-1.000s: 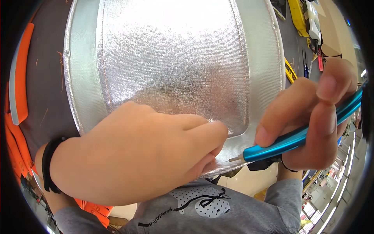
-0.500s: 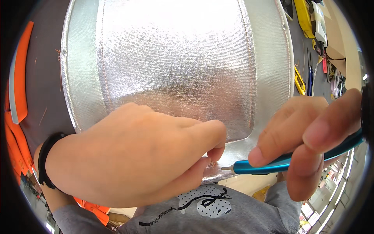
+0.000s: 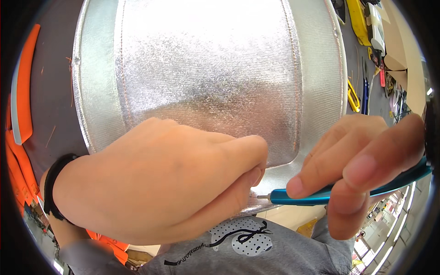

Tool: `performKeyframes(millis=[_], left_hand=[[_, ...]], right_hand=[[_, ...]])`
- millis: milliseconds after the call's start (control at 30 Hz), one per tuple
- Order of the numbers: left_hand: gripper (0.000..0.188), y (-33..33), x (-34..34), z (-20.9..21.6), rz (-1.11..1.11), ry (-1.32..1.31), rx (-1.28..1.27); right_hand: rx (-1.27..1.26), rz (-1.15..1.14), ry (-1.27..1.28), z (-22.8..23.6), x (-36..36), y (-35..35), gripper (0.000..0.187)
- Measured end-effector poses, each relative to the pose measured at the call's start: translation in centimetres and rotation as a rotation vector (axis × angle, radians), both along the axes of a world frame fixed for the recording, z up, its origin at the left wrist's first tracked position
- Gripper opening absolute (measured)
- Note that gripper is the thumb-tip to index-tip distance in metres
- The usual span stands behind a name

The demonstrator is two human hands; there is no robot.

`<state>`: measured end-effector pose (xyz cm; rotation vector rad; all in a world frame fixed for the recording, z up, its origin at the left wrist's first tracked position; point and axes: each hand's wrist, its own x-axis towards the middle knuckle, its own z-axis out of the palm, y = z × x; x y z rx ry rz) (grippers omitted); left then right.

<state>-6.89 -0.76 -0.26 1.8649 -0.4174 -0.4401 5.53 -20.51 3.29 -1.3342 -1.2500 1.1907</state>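
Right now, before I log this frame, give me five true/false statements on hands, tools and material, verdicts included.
1. The right hand holds a teal tool. True.
2. The teal tool's tip points away from the left hand. False: it points toward the left hand.
3. A black band circles the left wrist. True.
4. The small yellow tool lies left of the silver piece. False: the small yellow tool lies right of the silver piece.
5. Orange pieces lie at the left. True.

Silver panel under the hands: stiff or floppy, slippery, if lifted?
The silver panel looks like stitched, woven-textured material, so it would probably flex rather than stay rigid. Its shiny face suggests it may be somewhat slippery, though the fine ribbing could add grip. Broad and sheet-like, it seems unlikely to roll.
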Motion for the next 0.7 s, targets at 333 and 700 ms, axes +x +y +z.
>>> performKeyframes(millis=[333,700], left_hand=[[0.017,0.9,0.4,0.2,-0.061,0.127,0.087],[0.017,1.2,0.2,0.6,-0.049,0.127,0.047]], right_hand=[[0.214,-0.288,-0.093,-1.4,-1.9,1.2,0.036],[0.303,-0.299,-0.068,-2.4,-2.4,1.7,0.03]])
